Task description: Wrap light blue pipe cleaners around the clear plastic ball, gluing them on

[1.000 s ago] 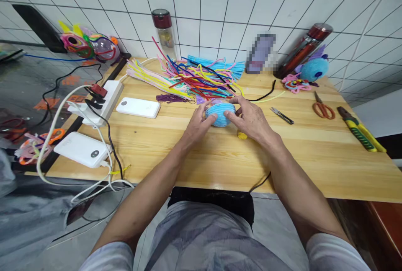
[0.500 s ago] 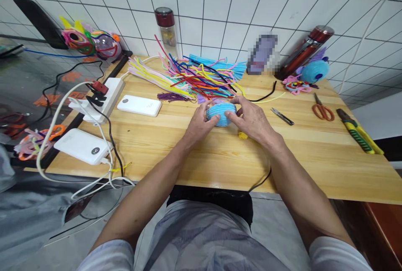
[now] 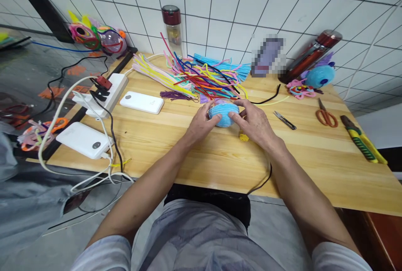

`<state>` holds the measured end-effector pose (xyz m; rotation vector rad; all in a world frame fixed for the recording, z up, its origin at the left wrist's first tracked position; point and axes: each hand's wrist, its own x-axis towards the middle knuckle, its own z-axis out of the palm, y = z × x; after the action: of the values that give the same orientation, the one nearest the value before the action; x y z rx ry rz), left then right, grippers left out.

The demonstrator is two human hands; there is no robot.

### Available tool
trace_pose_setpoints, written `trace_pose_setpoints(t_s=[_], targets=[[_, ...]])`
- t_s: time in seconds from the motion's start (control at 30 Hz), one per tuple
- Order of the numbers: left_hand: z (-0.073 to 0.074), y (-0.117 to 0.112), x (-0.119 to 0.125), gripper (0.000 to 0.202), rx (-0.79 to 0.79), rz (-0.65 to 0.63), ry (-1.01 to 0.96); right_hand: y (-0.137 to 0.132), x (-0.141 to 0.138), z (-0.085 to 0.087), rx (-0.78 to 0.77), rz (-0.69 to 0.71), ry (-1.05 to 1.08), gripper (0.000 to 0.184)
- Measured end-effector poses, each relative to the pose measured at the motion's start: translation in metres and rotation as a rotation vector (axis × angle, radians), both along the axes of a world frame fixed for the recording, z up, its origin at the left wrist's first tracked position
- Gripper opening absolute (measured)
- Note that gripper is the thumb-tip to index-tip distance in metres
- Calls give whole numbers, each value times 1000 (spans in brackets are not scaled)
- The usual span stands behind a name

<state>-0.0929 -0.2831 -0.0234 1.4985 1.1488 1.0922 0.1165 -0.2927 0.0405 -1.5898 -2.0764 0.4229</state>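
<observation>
Between my hands is a round ball wrapped in light blue pipe cleaners (image 3: 224, 116), with a clear, pinkish part showing at its far side. My left hand (image 3: 202, 120) grips its left side, the thumb pressed on the near face. On the right side my right hand (image 3: 256, 121) holds it the same way, thumb on the blue rows and fingers curled behind. A small yellow piece (image 3: 243, 136) lies on the table just under my right hand. Beyond the ball spreads a heap of many-coloured pipe cleaners (image 3: 204, 76).
Right of my hands lie thread snips (image 3: 285, 120), orange-handled scissors (image 3: 326, 114) and green-yellow pliers (image 3: 359, 139). A finished-looking blue ball figure (image 3: 320, 76) sits by a red flask (image 3: 314, 55). At left are white power banks (image 3: 142, 102), a power strip (image 3: 108, 95) and looping cables.
The whole view has shifted slightly, so things sit a little farther right in the picture. Both hands keep the same hold on the blue ball.
</observation>
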Motion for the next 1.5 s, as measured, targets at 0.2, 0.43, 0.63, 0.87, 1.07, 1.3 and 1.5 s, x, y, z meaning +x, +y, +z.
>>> trace_pose_setpoints(t_s=[0.2,0.43,0.63,0.87,1.07,1.3,1.5], targets=[[2,-1,1,69,88,64,104,-2,0,-8,-12,2,69,53],[6,-4,1,67,124,65,174,-3,2,-14,15,15,63,53],[3,-2,1,67,145,55,152,-3,4,-18,14,23,50,54],[2,1,3,69,89,24,50,-5,9,-7,8,64,24,53],[6,4,2,72,187,9,199,-22,57,13,54,-82,-92,59],[3,4,4,78,214,-33,147,-60,87,-22,-8,-71,-374,59],[3,9,1,76,240,-44,202,-63,58,-27,-112,-116,-590,61]])
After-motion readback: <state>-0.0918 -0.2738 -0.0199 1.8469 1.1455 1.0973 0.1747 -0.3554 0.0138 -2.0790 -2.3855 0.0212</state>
